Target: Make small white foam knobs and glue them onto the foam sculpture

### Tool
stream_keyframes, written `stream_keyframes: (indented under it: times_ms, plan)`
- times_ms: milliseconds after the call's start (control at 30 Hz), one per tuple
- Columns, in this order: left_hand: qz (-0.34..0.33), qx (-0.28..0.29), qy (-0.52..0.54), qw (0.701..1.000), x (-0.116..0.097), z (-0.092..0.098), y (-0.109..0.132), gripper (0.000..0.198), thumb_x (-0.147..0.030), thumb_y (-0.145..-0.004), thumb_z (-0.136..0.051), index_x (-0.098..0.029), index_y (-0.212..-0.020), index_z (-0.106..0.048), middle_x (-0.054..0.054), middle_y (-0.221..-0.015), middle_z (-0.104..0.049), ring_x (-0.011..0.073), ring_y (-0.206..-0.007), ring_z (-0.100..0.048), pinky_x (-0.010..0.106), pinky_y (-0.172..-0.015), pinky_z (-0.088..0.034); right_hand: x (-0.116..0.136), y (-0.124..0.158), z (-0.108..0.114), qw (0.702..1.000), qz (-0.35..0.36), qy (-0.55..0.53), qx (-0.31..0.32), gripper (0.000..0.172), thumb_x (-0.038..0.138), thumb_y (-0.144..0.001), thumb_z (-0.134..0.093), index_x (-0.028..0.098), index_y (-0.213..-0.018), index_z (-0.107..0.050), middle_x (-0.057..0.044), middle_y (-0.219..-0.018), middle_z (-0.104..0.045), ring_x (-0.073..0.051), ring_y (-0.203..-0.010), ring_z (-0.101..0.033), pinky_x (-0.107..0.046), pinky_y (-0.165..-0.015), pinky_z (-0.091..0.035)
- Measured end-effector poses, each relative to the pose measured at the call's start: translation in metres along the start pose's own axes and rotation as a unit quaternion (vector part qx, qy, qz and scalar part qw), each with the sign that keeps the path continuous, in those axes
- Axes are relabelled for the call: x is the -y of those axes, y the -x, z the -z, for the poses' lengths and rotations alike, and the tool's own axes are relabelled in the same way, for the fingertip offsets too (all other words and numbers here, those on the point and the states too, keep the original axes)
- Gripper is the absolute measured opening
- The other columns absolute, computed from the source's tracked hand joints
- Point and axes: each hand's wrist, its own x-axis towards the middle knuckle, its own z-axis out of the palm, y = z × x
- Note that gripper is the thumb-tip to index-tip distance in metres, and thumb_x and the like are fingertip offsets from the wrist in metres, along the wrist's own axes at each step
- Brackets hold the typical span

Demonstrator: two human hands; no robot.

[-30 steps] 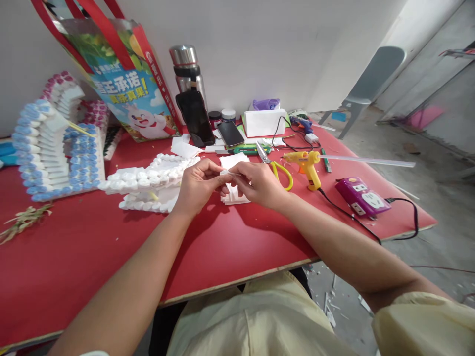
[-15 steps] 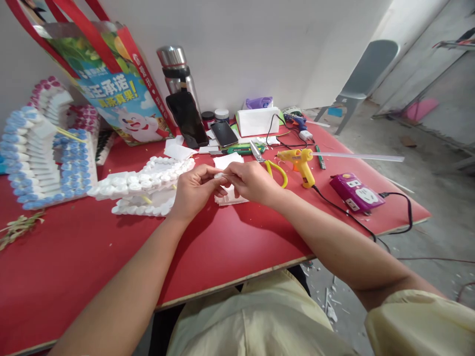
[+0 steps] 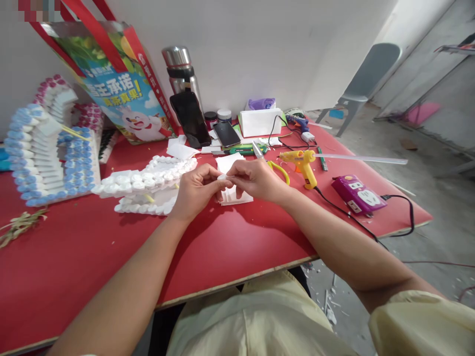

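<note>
Between the fingertips of both hands is a small piece of white paper [image 3: 222,177], which looks rolled or folded. My left hand [image 3: 196,192] pinches it from the left, and my right hand [image 3: 258,179] pinches its other side. White paper sheets [image 3: 236,199] lie on the table behind and below my fingers. To the left of my left hand stands a structure covered in white paper rosettes [image 3: 135,184], with a bit of yellow stick showing inside. Yellow-handled scissors [image 3: 280,170] rest just beyond my right hand, partly hidden by it.
On the red table [image 3: 237,247], a yellow glue gun [image 3: 306,168] and a purple power strip [image 3: 358,193] with cords lie right. Behind are phones [image 3: 190,118], a steel flask [image 3: 181,69] and a tissue pack [image 3: 261,122]. Blue-and-white rosette work [image 3: 33,153] and a shopping bag [image 3: 122,94] stand left.
My fingers have shifted slightly on the white paper piece, and more of it shows between them. The whole view has moved a little, so things appear slightly further right.
</note>
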Motion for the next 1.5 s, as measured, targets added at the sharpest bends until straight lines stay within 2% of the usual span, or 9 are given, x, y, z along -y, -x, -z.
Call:
stream_keyframes:
  times_ms: [300,567,767,900,1133,1200,1300,1400,1500]
  plan:
    - [-0.018,-0.007,-0.023,1.000,0.007,-0.004,0.000,0.021,-0.031,-0.076,-0.083,-0.018,-0.078,-0.067,-0.005,-0.054,-0.058,0.0070,-0.042,-0.049,0.020,-0.043,-0.037,-0.001,-0.001,-0.005,0.999,-0.015,0.046,-0.015,0.016,0.021,-0.092,-0.060,0.017,-0.077,-0.060,0.002,-0.065,-0.062,-0.012,-0.054,-0.069,-0.019,-0.051,-0.042]
    - [0.005,0.078,0.004,0.997,0.006,-0.003,-0.001,0.033,-0.040,-0.091,-0.069,-0.016,-0.114,-0.071,0.005,-0.082,-0.072,0.0165,-0.065,-0.070,0.029,-0.062,-0.060,-0.006,-0.004,-0.001,0.997,-0.075,0.016,-0.023,0.017,0.022,-0.091,-0.062,0.017,-0.076,-0.059,-0.001,-0.073,-0.069,-0.012,-0.053,-0.068,-0.021,-0.049,-0.042]
    - [0.022,0.092,0.007,0.995,0.006,-0.002,-0.003,0.032,-0.042,-0.091,-0.069,-0.015,-0.108,-0.070,0.005,-0.078,-0.071,0.0173,-0.062,-0.071,0.029,-0.059,-0.061,-0.008,-0.006,0.002,0.995,-0.097,0.028,-0.011,0.019,0.026,-0.091,-0.063,0.017,-0.075,-0.058,-0.001,-0.073,-0.071,-0.011,-0.052,-0.067,-0.022,-0.053,-0.045]
    - [0.006,0.075,0.002,0.997,0.007,-0.004,-0.001,0.026,-0.040,-0.092,-0.068,-0.016,-0.102,-0.069,0.004,-0.077,-0.070,0.0173,-0.061,-0.070,0.029,-0.057,-0.060,-0.005,-0.004,0.003,0.996,-0.061,0.057,-0.004,0.015,0.023,-0.092,-0.061,0.017,-0.078,-0.059,0.000,-0.073,-0.070,-0.011,-0.056,-0.067,-0.022,-0.058,-0.044]
    - [-0.003,0.069,0.000,0.998,0.014,-0.006,-0.002,0.026,-0.041,-0.095,-0.062,-0.017,-0.105,-0.067,0.003,-0.074,-0.069,0.0169,-0.061,-0.070,0.028,-0.057,-0.058,-0.001,-0.003,-0.006,0.975,-0.039,0.218,-0.024,0.009,0.013,-0.089,-0.057,0.017,-0.081,-0.060,0.000,-0.062,-0.065,-0.012,-0.055,-0.061,-0.023,-0.056,-0.037]
    - [0.001,0.064,0.002,0.998,0.013,-0.004,-0.004,0.027,-0.041,-0.094,-0.063,-0.017,-0.107,-0.067,0.003,-0.076,-0.069,0.0170,-0.063,-0.070,0.029,-0.060,-0.058,0.000,-0.005,-0.006,0.982,-0.056,0.179,-0.030,0.009,0.017,-0.091,-0.058,0.016,-0.082,-0.061,-0.001,-0.065,-0.067,-0.012,-0.055,-0.062,-0.023,-0.056,-0.040]
    - [-0.012,0.066,0.012,0.998,0.012,-0.002,-0.007,0.029,-0.040,-0.093,-0.065,-0.018,-0.110,-0.067,0.004,-0.084,-0.070,0.0172,-0.071,-0.070,0.030,-0.067,-0.060,0.000,-0.009,-0.001,0.989,-0.139,-0.005,-0.041,0.022,0.033,-0.097,-0.059,0.016,-0.082,-0.061,-0.004,-0.074,-0.071,-0.013,-0.053,-0.066,-0.023,-0.054,-0.048]
    - [-0.013,0.077,0.046,0.996,0.011,0.001,-0.009,0.031,-0.040,-0.090,-0.069,-0.019,-0.111,-0.068,0.005,-0.087,-0.070,0.0178,-0.077,-0.069,0.032,-0.072,-0.060,0.000,-0.013,0.004,0.943,-0.260,-0.200,-0.052,0.033,0.045,-0.100,-0.056,0.016,-0.084,-0.061,-0.005,-0.073,-0.072,-0.015,-0.048,-0.067,-0.026,-0.048,-0.053]
    - [0.030,0.083,0.158,0.983,0.010,0.004,-0.010,0.029,-0.040,-0.086,-0.074,-0.020,-0.106,-0.067,0.004,-0.087,-0.067,0.0143,-0.071,-0.063,0.028,-0.065,-0.056,0.001,-0.015,0.007,0.900,-0.307,-0.305,-0.049,0.035,0.046,-0.098,-0.059,0.014,-0.084,-0.063,-0.008,-0.073,-0.075,-0.014,-0.046,-0.065,-0.026,-0.045,-0.054]
